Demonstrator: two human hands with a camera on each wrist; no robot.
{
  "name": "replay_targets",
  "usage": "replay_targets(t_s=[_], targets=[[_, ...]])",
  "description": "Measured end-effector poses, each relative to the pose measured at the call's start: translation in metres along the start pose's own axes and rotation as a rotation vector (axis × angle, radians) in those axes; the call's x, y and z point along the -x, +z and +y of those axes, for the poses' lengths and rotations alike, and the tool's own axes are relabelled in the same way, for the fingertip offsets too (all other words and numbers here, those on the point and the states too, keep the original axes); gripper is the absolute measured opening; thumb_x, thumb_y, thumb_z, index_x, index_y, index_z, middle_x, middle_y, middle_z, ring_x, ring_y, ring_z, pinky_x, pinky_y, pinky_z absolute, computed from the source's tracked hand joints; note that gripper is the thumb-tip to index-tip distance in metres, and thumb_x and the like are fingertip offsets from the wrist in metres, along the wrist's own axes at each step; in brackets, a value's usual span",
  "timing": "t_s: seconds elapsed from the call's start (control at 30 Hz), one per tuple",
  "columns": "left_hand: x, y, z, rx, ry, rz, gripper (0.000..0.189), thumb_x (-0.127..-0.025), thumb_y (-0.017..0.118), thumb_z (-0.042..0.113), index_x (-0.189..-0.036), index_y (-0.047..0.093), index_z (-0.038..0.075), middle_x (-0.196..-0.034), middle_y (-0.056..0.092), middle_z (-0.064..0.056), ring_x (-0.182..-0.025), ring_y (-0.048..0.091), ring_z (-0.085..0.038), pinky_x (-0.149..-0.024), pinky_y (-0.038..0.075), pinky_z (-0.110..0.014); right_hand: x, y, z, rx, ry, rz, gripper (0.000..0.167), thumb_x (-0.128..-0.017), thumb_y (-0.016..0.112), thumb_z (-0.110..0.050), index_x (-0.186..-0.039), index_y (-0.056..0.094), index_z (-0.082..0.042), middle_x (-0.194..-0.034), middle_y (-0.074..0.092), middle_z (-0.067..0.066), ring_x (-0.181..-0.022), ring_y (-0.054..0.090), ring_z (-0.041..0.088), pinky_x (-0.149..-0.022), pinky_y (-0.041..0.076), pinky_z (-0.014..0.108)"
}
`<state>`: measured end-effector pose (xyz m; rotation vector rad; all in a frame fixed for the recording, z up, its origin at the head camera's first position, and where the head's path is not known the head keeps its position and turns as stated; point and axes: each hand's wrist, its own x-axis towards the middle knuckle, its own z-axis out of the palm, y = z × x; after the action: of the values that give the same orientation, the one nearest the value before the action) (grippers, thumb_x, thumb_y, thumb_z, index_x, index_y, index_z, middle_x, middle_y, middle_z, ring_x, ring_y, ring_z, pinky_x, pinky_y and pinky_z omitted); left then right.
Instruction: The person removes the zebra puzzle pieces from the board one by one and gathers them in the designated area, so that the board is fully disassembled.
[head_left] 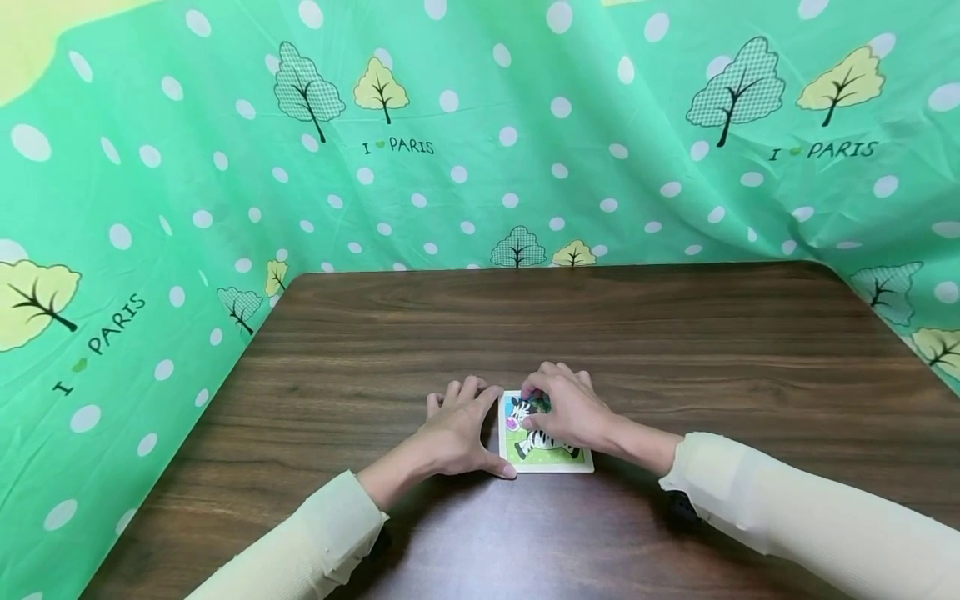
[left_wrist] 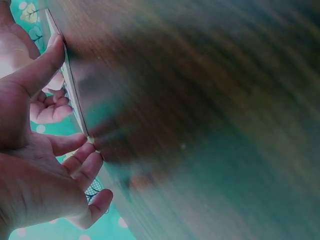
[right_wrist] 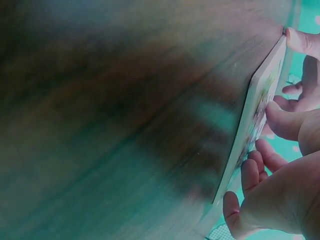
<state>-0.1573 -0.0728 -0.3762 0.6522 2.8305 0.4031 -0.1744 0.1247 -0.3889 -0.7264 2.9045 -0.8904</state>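
Note:
A small square zebra picture puzzle [head_left: 547,457] with a pale frame lies on the table. My left hand [head_left: 457,429] is spread along its left side, thumb at the near corner and index finger at the far corner. The other fingers fan out past the far corner, above the tabletop. Over the puzzle's upper right part, my right hand [head_left: 572,408] bends its thumb and index finger down to the picture. A dark green puzzle piece [head_left: 540,402] shows between them, partly hidden by the fingers. In the right wrist view, the thumb and fingertips are right at the board's face [right_wrist: 261,107].
The dark wood-grain table [head_left: 360,333] stretches out around the puzzle, with a rounded far edge. A green curtain [head_left: 465,125] with white dots and trees hangs behind it and along the sides. Both forearms wear pale sleeves [head_left: 780,492].

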Motion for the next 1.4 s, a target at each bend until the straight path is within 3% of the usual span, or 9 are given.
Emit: replay_targets(t_s=[0.3, 1.4], targets=[[0.0003, -0.0005, 0.0009, -0.001, 0.0, -0.002, 0.103, -0.057, 0.084, 0.06, -0.142, 0.043, 0.021, -0.132, 0.042, -0.001, -0.117, 0.037, -0.024, -0.089, 0.029, -0.047, 0.0024, -0.0009, -0.0021, 0.02, -0.008, -0.014, 0.033, -0.077, 0.079, -0.016, -0.108, 0.072, -0.01, -0.095, 0.055, -0.001, -0.093, 0.046, 0.017, -0.08, 0.026, 0.04], [-0.0013, 0.0007, 0.001, -0.007, 0.008, 0.0, 0.102, -0.057, 0.085, 0.058, -0.142, 0.043, 0.02, -0.131, 0.042, -0.003, -0.116, 0.038, -0.024, -0.086, 0.029, -0.046, 0.0073, -0.0036, -0.0045, 0.128, -0.077, -0.043, 0.042, -0.08, 0.077, -0.021, -0.118, 0.069, -0.007, -0.095, 0.052, -0.001, -0.089, 0.041, 0.015, -0.079, 0.025, 0.039]])
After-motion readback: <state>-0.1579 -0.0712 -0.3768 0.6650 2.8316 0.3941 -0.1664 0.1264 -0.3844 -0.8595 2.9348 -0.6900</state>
